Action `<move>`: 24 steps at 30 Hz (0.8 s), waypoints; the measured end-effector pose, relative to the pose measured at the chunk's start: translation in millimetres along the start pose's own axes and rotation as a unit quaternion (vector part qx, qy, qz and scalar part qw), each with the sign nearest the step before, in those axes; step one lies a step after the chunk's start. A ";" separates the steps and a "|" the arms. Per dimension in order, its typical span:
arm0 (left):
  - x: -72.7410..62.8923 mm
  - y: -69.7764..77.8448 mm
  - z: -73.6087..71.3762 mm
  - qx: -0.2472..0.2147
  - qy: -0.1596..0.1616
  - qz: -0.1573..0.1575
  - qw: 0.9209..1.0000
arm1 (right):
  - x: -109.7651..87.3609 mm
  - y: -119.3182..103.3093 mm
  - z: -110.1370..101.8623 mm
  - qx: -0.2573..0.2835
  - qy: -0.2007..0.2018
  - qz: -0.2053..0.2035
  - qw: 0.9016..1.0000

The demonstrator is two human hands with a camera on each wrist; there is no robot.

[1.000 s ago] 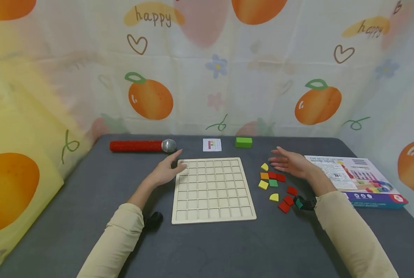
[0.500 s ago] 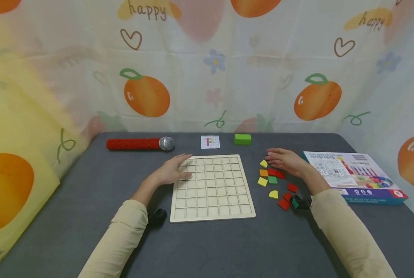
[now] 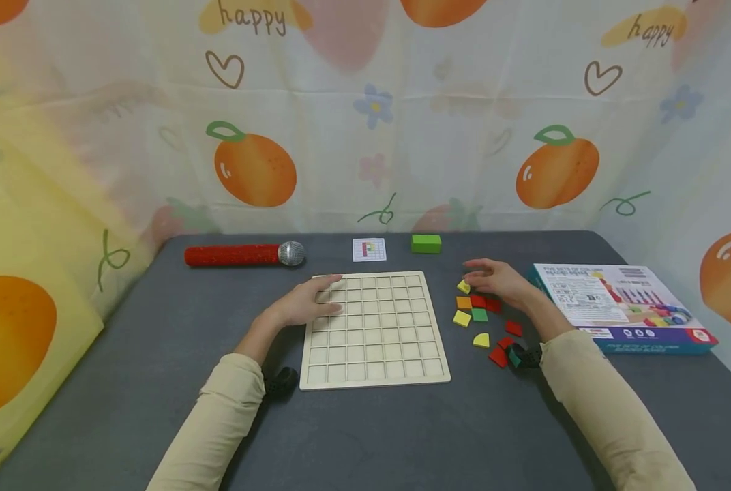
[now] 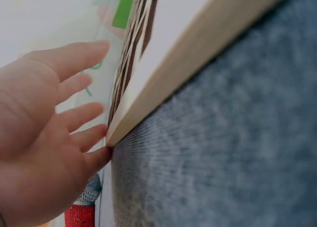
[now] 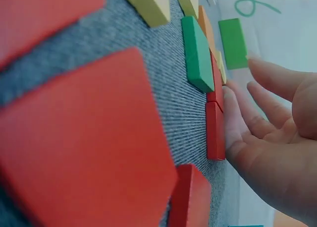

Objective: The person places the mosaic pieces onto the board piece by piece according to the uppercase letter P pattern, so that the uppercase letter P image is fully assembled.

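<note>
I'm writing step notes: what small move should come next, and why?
Probably pinch the farthest yellow piece with the right grip: its fingers are close to it, while the left grip is at the wooden board, whose visible cells are bare.

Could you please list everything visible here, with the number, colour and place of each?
grid board: 1, pale wood, table's middle
yellow pieces: 3, yellow, right of board
red pieces: 5 visible, red, same group
green pieces: 2 visible, green, same group
orange piece: 1, orange, same group
green block: 1, green, far edge
card: 1, white, left of block
microphone: 1, red and silver, far left
box: 1, white, purple and teal, right
table: 1, dark grey, under these
cloth: number unclear, white and yellow, behind table
wrist cameras: 2, black, one per wrist
sleeves: 2, beige, on forearms
left hand: 1, at board's left edge
right hand: 1, by farthest yellow piece
</note>
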State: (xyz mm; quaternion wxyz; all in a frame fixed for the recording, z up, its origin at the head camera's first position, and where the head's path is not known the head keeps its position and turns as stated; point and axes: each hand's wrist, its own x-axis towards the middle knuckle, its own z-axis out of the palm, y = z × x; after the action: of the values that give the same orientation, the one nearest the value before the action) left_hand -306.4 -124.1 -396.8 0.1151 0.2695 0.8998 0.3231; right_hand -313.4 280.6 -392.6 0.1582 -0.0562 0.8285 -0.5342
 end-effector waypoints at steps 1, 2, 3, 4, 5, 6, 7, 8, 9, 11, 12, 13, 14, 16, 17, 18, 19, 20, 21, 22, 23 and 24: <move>-0.6 -0.7 -0.1 0.004 -0.005 0.005 1.000 | 0.3 -0.3 1.0 -0.013 0.003 -0.004 1.000; -1.5 -1.4 -0.4 0.011 -0.009 0.011 1.000 | 0.5 -0.9 2.2 -0.025 0.007 -0.006 1.000; -2.3 -2.0 -0.6 0.016 -0.013 0.018 1.000 | 0.9 -1.3 3.2 -0.037 0.009 -0.009 0.999; -2.7 -3.2 -0.8 0.022 -0.016 0.025 0.999 | 1.6 -1.9 4.2 -0.045 0.012 -0.009 0.999; -3.2 -3.8 -1.0 0.027 -0.021 0.031 0.999 | 2.3 -2.2 4.9 -0.055 0.015 -0.009 0.998; -3.7 -4.2 -1.1 0.033 -0.024 0.034 0.999 | 2.7 -2.4 5.4 -0.064 0.018 -0.008 0.998; -3.9 -4.6 -1.0 0.040 -0.026 0.039 0.998 | 3.1 -2.5 5.7 -0.071 0.020 -0.007 0.997; -3.9 -5.1 -1.0 0.049 -0.028 0.042 0.998 | 3.5 -2.8 6.1 -0.078 0.023 -0.007 0.997; -3.9 -5.4 -1.1 0.057 -0.031 0.042 0.997 | 3.9 -2.9 6.2 -0.087 0.025 -0.008 0.996; -4.6 -5.0 -1.8 0.070 -0.035 0.036 0.996 | 4.4 -3.5 6.4 -0.103 0.027 -0.012 0.994; -4.7 -4.9 -2.2 0.078 -0.035 0.032 0.996 | 4.7 -3.7 6.4 -0.114 0.029 -0.016 0.993; -4.5 -4.6 -2.5 0.085 -0.036 0.029 0.995 | 4.8 -4.0 6.5 -0.126 0.030 -0.020 0.991; -4.3 -4.1 -2.8 0.088 -0.037 0.025 0.995 | 4.8 -4.4 6.5 -0.137 0.032 -0.024 0.990; -4.1 -3.3 -3.8 0.091 -0.039 0.014 0.995 | 5.2 -5.7 6.9 -0.155 0.036 -0.031 0.987; -4.2 -3.1 -4.1 0.092 -0.039 0.009 0.995 | 5.5 -6.6 7.3 -0.162 0.037 -0.033 0.986; -4.1 -3.2 -4.3 0.093 -0.040 0.005 0.995 | 5.9 -7.3 7.5 -0.170 0.038 -0.036 0.984; -4.1 -3.5 -4.3 0.095 -0.041 0.002 0.995 | 6.2 -8.1 7.8 -0.176 0.036 -0.039 0.983; -4.2 -3.9 -4.3 0.096 -0.042 -0.001 0.995 | 6.5 -8.8 8.0 -0.179 0.035 -0.040 0.982; -4.2 -4.3 -4.3 0.097 -0.042 -0.003 0.994 | 6.8 -9.5 8.2 -0.181 0.033 -0.040 0.982; -4.2 -4.7 -4.2 0.097 -0.043 -0.004 0.994 | 6.7 -10.2 8.3 -0.183 0.031 -0.038 0.982; -3.9 -5.0 -3.9 0.098 -0.043 -0.002 0.994 | 6.7 -10.6 8.1 -0.185 0.031 -0.036 0.982; -3.2 -5.5 -3.5 0.097 -0.042 0.001 0.994 | 6.7 -11.0 7.7 -0.185 0.032 -0.032 0.982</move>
State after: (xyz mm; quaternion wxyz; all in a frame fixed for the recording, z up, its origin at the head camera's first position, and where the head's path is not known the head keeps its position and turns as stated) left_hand -307.3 -131.3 -397.5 0.1259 0.2935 0.9211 0.2226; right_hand -318.1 267.5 -386.9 0.1016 -0.0934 0.9154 -0.3782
